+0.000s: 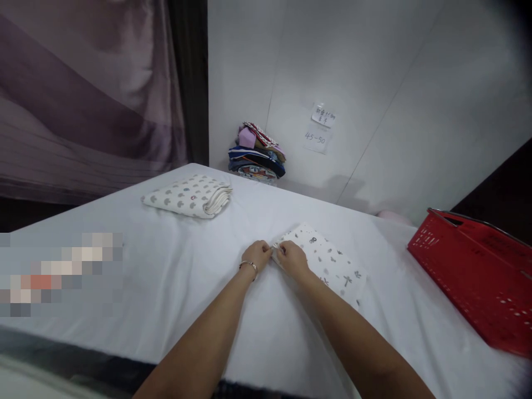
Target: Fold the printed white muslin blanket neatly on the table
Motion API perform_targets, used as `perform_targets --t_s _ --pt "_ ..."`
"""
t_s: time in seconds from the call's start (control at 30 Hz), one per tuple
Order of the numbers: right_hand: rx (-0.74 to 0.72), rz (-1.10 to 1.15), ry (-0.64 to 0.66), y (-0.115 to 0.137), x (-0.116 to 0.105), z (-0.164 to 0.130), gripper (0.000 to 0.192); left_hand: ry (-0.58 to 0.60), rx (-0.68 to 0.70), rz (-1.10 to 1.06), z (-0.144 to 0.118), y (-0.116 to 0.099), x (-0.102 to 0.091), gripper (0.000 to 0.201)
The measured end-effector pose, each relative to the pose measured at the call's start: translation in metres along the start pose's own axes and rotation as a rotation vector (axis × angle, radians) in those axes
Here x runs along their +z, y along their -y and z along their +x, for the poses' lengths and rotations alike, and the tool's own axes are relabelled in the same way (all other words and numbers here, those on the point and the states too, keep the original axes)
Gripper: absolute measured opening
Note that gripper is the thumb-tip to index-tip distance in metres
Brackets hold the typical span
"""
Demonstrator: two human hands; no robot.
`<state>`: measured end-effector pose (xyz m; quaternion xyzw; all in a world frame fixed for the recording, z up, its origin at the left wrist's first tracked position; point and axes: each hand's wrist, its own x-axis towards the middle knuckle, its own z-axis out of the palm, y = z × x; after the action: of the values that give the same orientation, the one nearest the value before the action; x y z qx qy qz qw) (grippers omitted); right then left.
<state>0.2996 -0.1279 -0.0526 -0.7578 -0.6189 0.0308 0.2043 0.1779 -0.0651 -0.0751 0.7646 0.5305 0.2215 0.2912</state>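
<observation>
White cotton printed with small grey motifs, the folded cloth (328, 260) lies flat on the white-covered table (166, 299), just past centre toward three o'clock. Both hands meet at its near-left corner: the left hand (256, 257), a bangle on its wrist, and the right hand (293, 259) each pinch the fabric edge between fingertips, knuckles almost touching, seemingly to keep the layers aligned at that corner. At eleven o'clock, well apart, a second folded cloth (189, 195) with a similar print rests squared off. A stack of colourful garments (256, 154) sits against the wall at twelve o'clock. A red plastic basket (477, 277) stands at three o'clock, near the table's edge.
</observation>
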Motion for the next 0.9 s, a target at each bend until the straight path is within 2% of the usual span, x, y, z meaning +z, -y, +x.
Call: perform_targets --t_s 0.23,0.37,0.5,0.63,0.9 --pt "0.019 0.05 -0.015 -0.003 0.001 0.0 0.016 0.017 -0.061 -0.118 -0.001 -0.001 -0.001 0.01" --pt "0.034 0.062 -0.002 -0.002 0.001 0.0 0.016 0.054 -0.076 -0.168 -0.003 -0.001 0.001 0.024" --pt "0.04 0.041 0.017 0.0 -0.001 0.001 0.016 0.042 -0.103 -0.287 0.0 0.0 0.007 0.024" --pt "-0.005 -0.027 0.02 0.002 -0.005 -0.001 0.016 0.029 -0.158 -0.468 0.006 0.002 0.013 0.024" --pt "-0.077 -0.187 0.059 0.014 -0.005 -0.005 0.017 0.02 -0.211 -0.564 0.01 0.004 0.016 0.025"
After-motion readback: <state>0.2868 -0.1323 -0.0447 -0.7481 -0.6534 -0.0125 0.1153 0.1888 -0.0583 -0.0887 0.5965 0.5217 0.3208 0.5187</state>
